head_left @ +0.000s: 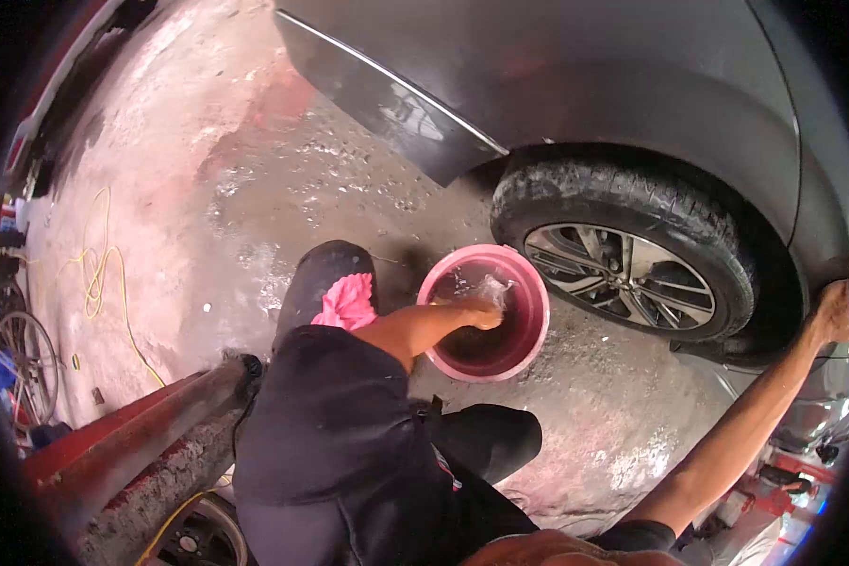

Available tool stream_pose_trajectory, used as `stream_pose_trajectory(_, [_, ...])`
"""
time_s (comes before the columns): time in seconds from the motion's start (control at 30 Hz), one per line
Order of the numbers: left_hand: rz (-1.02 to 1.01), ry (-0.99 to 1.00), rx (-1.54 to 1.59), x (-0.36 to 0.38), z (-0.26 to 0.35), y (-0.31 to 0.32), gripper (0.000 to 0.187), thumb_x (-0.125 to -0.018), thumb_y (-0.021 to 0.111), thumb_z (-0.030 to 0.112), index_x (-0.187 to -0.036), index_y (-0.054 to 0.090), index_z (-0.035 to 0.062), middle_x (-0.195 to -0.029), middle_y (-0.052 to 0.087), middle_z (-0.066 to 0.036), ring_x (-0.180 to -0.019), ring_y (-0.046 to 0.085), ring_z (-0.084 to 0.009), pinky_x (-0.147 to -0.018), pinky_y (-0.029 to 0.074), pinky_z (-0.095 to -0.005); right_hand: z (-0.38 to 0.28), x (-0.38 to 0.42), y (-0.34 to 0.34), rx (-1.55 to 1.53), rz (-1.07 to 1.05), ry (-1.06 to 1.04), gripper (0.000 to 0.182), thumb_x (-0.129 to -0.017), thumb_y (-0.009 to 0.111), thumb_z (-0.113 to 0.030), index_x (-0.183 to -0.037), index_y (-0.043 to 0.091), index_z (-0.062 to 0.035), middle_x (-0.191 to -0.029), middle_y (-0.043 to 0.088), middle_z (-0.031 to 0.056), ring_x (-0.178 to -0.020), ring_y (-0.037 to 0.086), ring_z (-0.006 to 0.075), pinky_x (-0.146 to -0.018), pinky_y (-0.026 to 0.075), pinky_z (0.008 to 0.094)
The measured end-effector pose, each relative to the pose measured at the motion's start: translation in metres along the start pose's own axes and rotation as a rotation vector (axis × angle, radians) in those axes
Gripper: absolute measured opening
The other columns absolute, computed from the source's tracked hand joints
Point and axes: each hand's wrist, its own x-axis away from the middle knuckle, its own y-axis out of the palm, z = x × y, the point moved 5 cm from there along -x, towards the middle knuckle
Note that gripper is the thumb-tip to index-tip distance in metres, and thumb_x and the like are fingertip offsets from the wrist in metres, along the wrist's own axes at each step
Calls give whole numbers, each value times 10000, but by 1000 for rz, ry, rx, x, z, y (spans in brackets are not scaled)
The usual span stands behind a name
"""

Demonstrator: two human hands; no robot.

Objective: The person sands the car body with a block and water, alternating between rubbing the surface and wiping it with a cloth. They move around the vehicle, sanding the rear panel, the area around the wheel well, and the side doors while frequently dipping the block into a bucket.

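Far left: yellow hose [99, 269] coiled loose on the wet floor [208, 189], bicycle wheel [24, 363] at the edge, well apart from the person.
Lower left: red ramp [132, 439] runs diagonally up to just beside the person's knee.
Centre-left: pink cloth [347, 302] draped on the raised thigh, touching the forearm that crosses above it.
Left hand [486, 314]: down inside the pink bucket [536, 292], at the splashing water. Fingers folded in toward something pale and wet; cannot tell what, or whether they pinch it.
Key relation: bucket sits straight ahead of the knees; the forearm's long axis runs left to right and slightly up into it. This hand is in it, the other well apart.
Bucket edges: near rim close to the knee, far rim just beside the tyre [632, 212]; little room that side, open floor above-left.
Right: alloy wheel [623, 275] under the grey car body [585, 85].
Right hand [832, 313]: arm stretched out, palm resting on the car's lower edge beyond the wheel; fingers partly hidden, grip cannot be told.
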Motion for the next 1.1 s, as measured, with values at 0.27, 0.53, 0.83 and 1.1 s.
stream_pose_trajectory(0.27, [877, 491, 772, 230, 58, -271, 462, -1008, 468, 417, -1345, 401, 108, -1152, 475, -6, -1077, 481, -192, -826, 517, -439, 0, -3, 6, -397, 244, -62, 264, -884, 510, -162, -1030, 588, 44, -1221, 561, 278, -1178, 520, 437, -1066, 383, 520])
stream_pose_trajectory(0.53, [2113, 175, 1049, 323, -39, -526, 693, -1009, 378, 422, -1463, 226, -80, -1290, 525, -265, -1219, 507, -327, -1061, 347, -472, -9, -8, -18, -435, 186, 0, 395, -922, 485, -156, -1189, 539, 130, -1317, 509, 302, -1250, 472, 451, -1109, 339, 513])
stream_pose_trajectory(0.83, [2186, 66, 758, 202, 19, -407, 704, -1038, 264, 409, -1498, 98, -98, -1584, 72, -272, -1485, 45, -382, -1205, 42, -456, -4, -3, 0, -450, 165, 47, 401, -920, 515, -142, -1211, 525, 133, -1342, 481, 320, -1288, 438, 455, -1133, 312, 515])
stream_pose_trajectory(1.1, [1382, -211, 637, 98, 94, -216, 637, -1031, 321, 292, -1492, 117, -99, -1550, 50, -344, -1462, 38, -455, -1187, 84, -521, -14, -13, -31, -618, 198, 150, 430, -998, 403, -207, -1250, 503, 126, -1361, 468, 315, -1307, 423, 448, -1122, 316, 515])
